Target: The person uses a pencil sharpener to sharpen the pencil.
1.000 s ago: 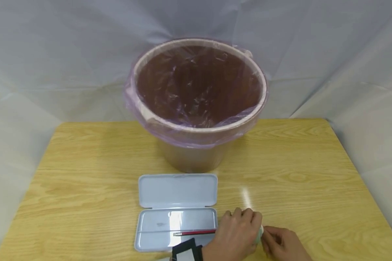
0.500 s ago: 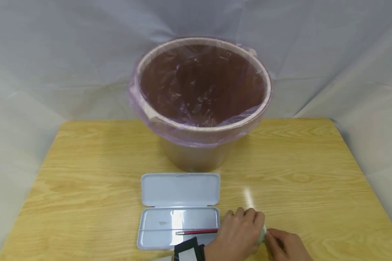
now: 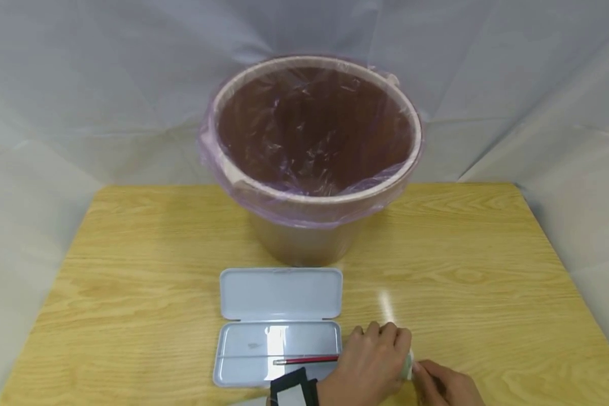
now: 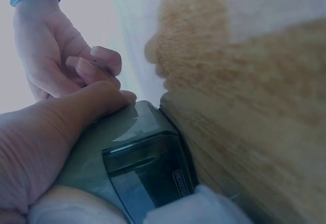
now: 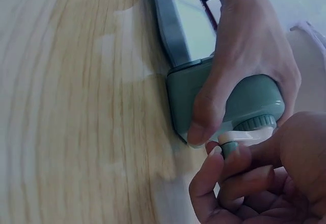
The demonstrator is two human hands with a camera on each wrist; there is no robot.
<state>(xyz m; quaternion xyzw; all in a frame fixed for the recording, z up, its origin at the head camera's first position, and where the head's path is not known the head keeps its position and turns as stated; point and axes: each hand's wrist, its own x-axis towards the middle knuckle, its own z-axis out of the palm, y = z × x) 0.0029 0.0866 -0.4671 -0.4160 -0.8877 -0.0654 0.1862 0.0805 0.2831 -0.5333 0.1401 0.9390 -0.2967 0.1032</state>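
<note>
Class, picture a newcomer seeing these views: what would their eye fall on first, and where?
Probably the big brownish bin with its purple plastic liner, standing towards the far side of the wooden table. Nearer, in front of it, lies an open pale blue case with a red pencil. At the lower right, the left hand grips a green sharpener while the right hand pinches its crank.
</note>
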